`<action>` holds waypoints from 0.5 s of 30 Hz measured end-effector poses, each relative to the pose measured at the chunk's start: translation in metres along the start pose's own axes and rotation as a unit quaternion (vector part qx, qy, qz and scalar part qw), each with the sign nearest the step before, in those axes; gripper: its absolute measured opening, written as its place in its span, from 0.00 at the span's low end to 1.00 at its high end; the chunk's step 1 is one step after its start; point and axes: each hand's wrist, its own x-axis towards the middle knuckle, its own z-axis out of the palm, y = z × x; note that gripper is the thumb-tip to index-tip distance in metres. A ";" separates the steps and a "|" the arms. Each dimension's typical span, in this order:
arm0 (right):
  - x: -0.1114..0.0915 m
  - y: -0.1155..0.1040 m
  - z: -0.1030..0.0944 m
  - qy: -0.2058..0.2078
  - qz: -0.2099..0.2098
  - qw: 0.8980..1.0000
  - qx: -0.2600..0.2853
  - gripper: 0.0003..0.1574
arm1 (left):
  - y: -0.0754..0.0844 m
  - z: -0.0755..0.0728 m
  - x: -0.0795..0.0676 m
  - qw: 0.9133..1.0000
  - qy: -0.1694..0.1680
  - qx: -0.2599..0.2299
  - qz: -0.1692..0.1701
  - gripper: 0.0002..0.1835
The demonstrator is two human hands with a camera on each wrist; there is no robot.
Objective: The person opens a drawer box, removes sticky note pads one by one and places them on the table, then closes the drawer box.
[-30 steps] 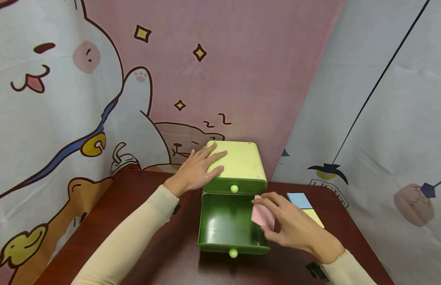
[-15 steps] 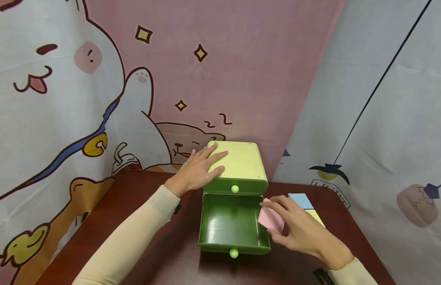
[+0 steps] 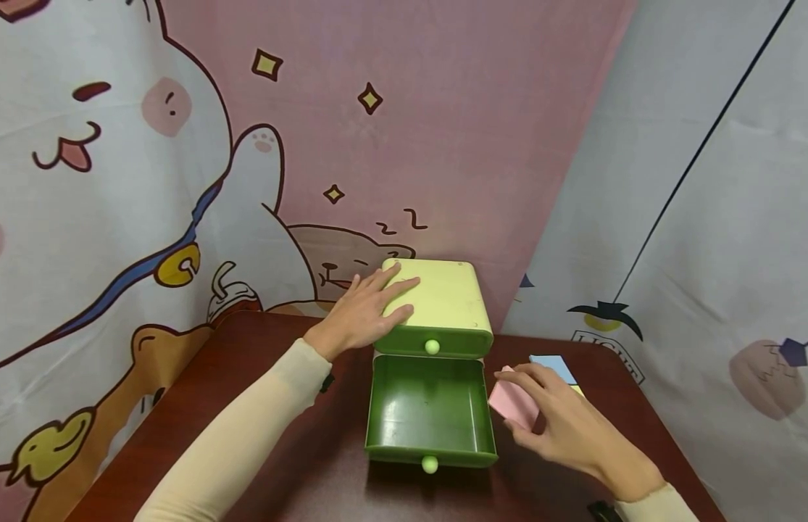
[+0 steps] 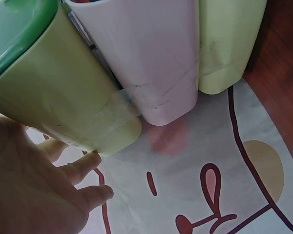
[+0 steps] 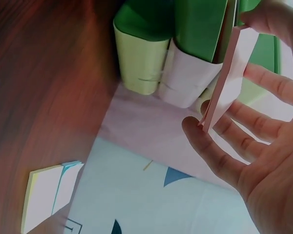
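My left hand (image 3: 358, 315) rests with spread fingers on the pale yellow-green top of a small stacked drawer unit (image 3: 446, 293). In the left wrist view its fingertips lie along the side of the upper shell (image 4: 68, 87). Below the shut top drawer, a green drawer (image 3: 432, 406) is pulled out, showing a bare inside. Right of this drawer, my right hand (image 3: 573, 428) holds a pink sticky note pad (image 3: 513, 400) between thumb and fingers. The right wrist view shows the pad (image 5: 229, 80) edge-on, thumb at one end and fingertips at the other.
A blue pad (image 3: 555, 367) and a partly hidden yellow pad (image 3: 577, 390) lie side by side on the dark red-brown table (image 3: 273, 406), behind the right hand. A printed cartoon cloth (image 3: 443, 145) hangs close behind the table and drawer unit.
My right hand has moved rightward with the pink sticky note pad, from over the pulled-out drawer to beside it, and now covers most of the yellow pad. The left hand stays on the unit.
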 end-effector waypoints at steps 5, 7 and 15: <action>-0.008 0.004 -0.001 0.002 0.022 1.000 -0.009 0.47 | 0.000 -0.001 0.001 1.000 0.000 0.003 -0.002 0.38; -0.012 0.006 -0.001 0.003 0.031 0.999 -0.009 0.47 | 0.000 -0.001 0.001 1.000 0.002 0.004 0.000 0.38; -0.025 0.013 -0.002 -0.008 0.068 0.998 0.015 0.48 | -0.001 0.001 0.001 1.000 0.004 0.008 0.002 0.39</action>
